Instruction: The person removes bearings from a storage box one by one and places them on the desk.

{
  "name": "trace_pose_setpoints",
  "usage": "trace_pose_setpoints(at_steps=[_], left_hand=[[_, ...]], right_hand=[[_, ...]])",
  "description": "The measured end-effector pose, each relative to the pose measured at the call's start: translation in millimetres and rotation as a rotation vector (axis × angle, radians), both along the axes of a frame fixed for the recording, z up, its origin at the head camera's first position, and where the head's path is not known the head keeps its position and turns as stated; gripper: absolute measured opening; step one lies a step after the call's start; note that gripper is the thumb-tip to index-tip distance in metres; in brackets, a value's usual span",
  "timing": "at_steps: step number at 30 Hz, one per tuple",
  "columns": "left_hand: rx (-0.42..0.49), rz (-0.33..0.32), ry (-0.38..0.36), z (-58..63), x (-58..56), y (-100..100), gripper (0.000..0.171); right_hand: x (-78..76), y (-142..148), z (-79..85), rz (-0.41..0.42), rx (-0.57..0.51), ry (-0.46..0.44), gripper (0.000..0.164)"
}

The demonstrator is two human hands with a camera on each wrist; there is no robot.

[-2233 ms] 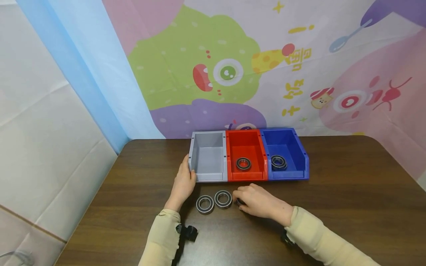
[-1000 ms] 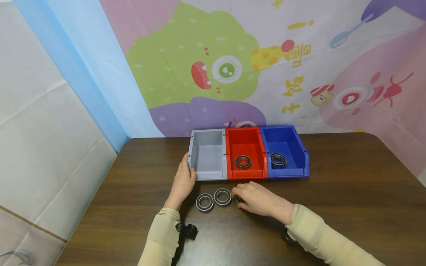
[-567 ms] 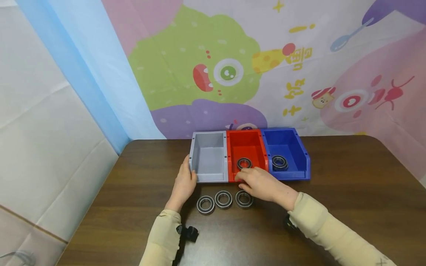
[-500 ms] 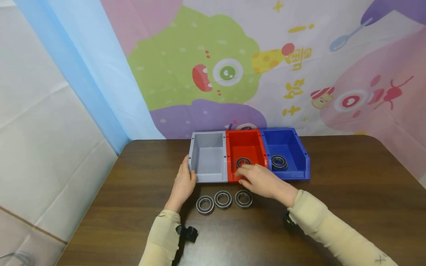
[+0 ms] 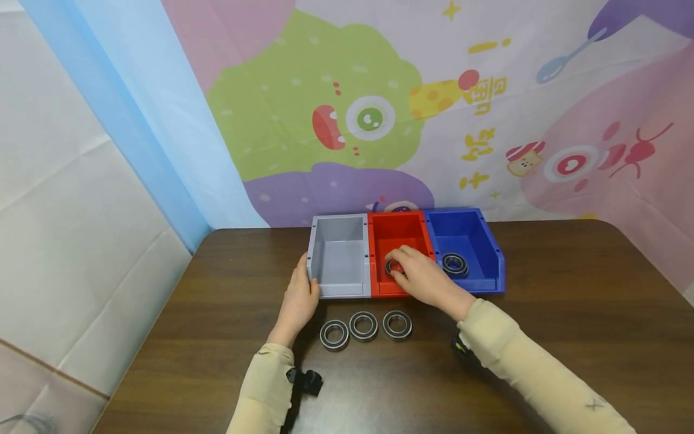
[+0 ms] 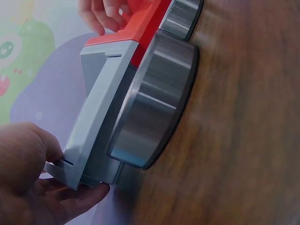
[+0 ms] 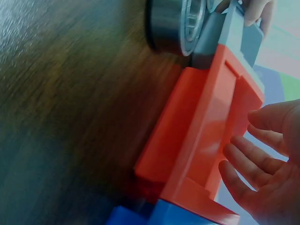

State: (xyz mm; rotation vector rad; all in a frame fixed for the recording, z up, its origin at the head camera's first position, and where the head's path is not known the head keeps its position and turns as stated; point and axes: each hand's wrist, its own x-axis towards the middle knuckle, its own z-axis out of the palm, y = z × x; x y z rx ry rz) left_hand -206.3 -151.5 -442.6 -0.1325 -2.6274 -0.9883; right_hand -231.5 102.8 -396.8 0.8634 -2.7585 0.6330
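Note:
My left hand grips the left side of the grey bin, thumb above and fingers below its edge in the left wrist view. My right hand reaches into the red bin, its fingers spread and loosely bent over a ball bearing there, which they partly cover. In the right wrist view nothing shows between those fingers. Three more bearings lie flat on the table before the bins: a left one, a middle one and a right one.
A blue bin adjoins the red one on the right and holds what looks like stacked bearings near its front. The bins stand in a row at the back of the brown table, close to a printed cloth.
My right hand has let go of the right bearing, left it on the table, and moved forward over the front lip into the red bin. My left hand stays on the grey bin.

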Motion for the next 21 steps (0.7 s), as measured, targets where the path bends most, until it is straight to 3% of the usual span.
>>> trace_pose_setpoints(at_steps=[10, 21], left_hand=[[0.004, 0.005, 0.003, -0.8, -0.3, -0.3, 0.058], [0.007, -0.005, 0.014, 0.9, 0.4, 0.3, 0.057]], right_hand=[[-14.4, -3.3, -11.2, -0.038, 0.105, 0.013, 0.030], [-19.3, -10.7, -13.4, -0.079, 0.159, -0.032, 0.039]])
